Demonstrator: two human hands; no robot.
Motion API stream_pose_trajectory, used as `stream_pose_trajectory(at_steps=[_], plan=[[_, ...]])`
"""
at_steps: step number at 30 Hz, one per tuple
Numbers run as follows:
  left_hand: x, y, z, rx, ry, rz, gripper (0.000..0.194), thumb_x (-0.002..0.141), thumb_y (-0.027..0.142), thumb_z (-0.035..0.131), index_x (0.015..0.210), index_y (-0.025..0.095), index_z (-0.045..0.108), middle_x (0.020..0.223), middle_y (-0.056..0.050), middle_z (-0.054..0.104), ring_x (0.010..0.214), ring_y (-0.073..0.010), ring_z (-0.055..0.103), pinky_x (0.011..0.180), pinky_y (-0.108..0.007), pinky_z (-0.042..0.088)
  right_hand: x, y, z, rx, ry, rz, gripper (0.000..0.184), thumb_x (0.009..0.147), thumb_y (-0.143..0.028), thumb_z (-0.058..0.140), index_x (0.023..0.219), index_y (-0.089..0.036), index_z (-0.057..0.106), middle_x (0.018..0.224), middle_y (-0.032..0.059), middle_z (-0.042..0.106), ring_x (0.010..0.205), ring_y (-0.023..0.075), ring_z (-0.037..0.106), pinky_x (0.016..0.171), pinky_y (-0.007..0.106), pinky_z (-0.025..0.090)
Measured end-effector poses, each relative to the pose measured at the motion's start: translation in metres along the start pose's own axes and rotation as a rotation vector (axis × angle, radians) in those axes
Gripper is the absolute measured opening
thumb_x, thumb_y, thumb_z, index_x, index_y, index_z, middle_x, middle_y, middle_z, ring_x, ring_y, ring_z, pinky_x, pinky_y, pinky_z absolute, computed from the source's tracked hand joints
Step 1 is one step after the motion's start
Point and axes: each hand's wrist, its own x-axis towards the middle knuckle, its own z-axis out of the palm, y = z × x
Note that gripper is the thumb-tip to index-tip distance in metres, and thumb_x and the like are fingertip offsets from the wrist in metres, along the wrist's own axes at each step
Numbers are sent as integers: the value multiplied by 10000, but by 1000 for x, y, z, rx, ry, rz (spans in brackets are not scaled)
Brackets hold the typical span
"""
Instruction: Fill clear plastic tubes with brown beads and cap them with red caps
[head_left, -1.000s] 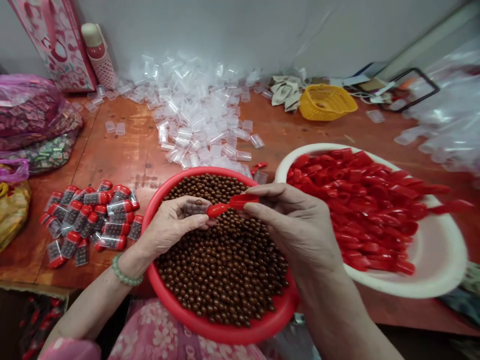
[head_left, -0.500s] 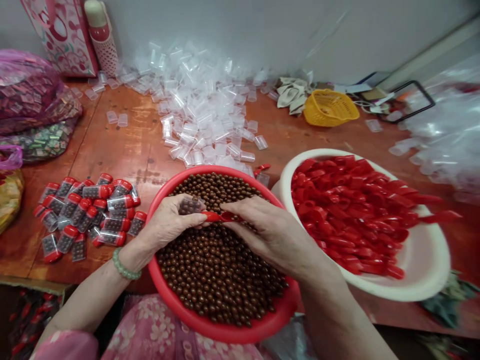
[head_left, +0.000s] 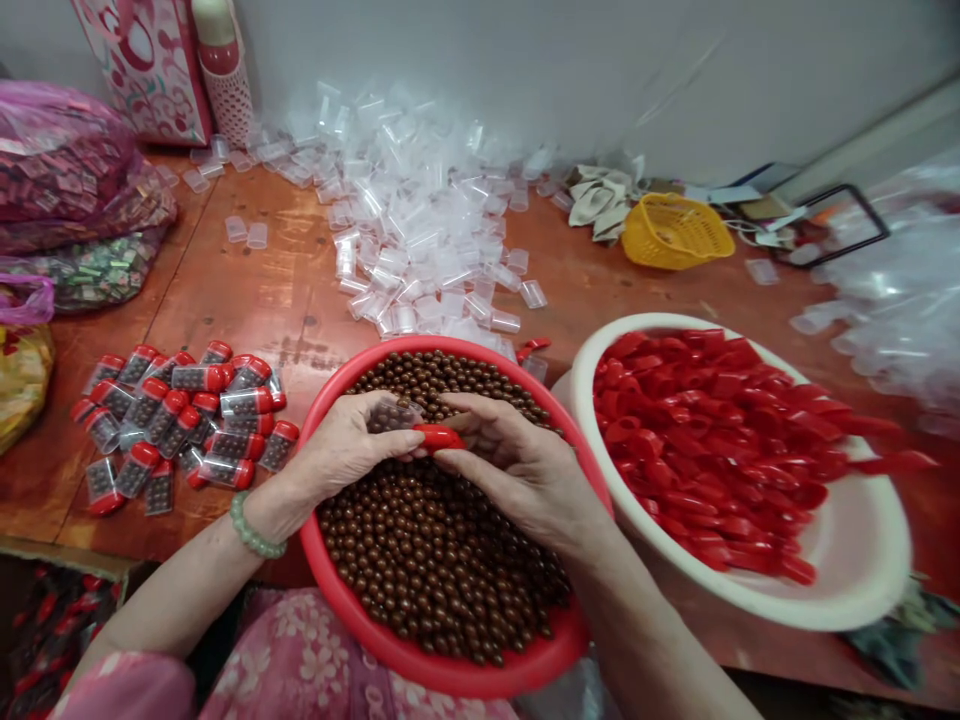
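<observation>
Over the red basin (head_left: 319, 570) of brown balls (head_left: 442, 560), my left hand (head_left: 349, 445) is closed round a small clear plastic container (head_left: 390, 415) with brown balls inside. A red cap (head_left: 439, 438) is at the container's right end, with my left thumb against it. From the other side, the thumb and fingers of my right hand (head_left: 521, 470) pinch the cap's right end. My fingers partly hide both container and cap, so I cannot tell how firmly the cap sits.
Filled red-capped containers (head_left: 184, 420) lie in a pile at left. Empty clear containers (head_left: 420, 230) are heaped at the back. At right stands a white basin (head_left: 862, 570) of red plastic pieces (head_left: 712, 440), with a yellow basket (head_left: 675, 235) behind. Plastic bags (head_left: 67, 190) sit far left.
My right hand's fingers have shifted, and more of the red cap shows between the two hands. The left hand keeps its hold. The whole view has shifted slightly.
</observation>
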Motion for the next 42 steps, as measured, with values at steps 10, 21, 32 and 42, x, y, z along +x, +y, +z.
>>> stream_pose_trajectory(at_steps=[10,21,32,42], plan=[[3,-3,-4,-124,-69,-6,275,698,232,761,929,128,655,813,-11,657,728,-104,616,701,-232,468,3,-8,3,182,129,10,114,814,-233,709,911,-235,648,929,11,701,717,140,697,645,274,600],[1,-1,-4,-156,-263,-101,306,670,245,785,891,101,632,784,-24,658,661,-92,627,650,-216,480,30,-15,12,346,244,28,145,738,-229,780,830,-222,668,781,-25,734,698,122,704,649,231,591],[0,1,-6,-154,-229,-129,325,680,230,781,941,101,636,837,-39,663,704,-107,651,654,-226,481,14,-15,-7,156,338,86,173,737,-200,774,888,-238,700,816,-15,738,718,125,702,674,229,576],[2,-4,-6,-154,-232,-73,288,675,218,763,900,109,619,768,-19,660,688,-101,622,673,-232,469,25,-15,29,185,308,18,118,797,-229,714,914,-223,699,876,1,725,771,138,684,710,282,577]])
